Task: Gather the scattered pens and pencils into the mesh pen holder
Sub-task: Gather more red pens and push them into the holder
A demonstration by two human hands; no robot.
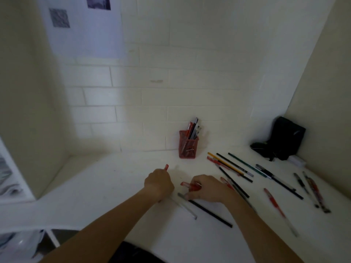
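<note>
A red mesh pen holder point(187, 147) stands by the back wall with several pens upright in it. My left hand point(158, 182) is closed around a red pen point(166, 167) whose tip pokes out above the fist. To its right, my right hand point(206, 188) lies on the desk with its fingers on another red pen point(187, 185). Just in front of the hands lie a clear pen point(187, 209) and a black pencil point(210, 213). Several more pens and pencils point(235, 166) are scattered to the right.
The white desk point(106, 186) sits in an alcove with walls at the back, left and right. A black pouch point(283, 139) leans in the back right corner beside a small white object point(297, 161). A white shelf unit point(11, 179) stands at the left.
</note>
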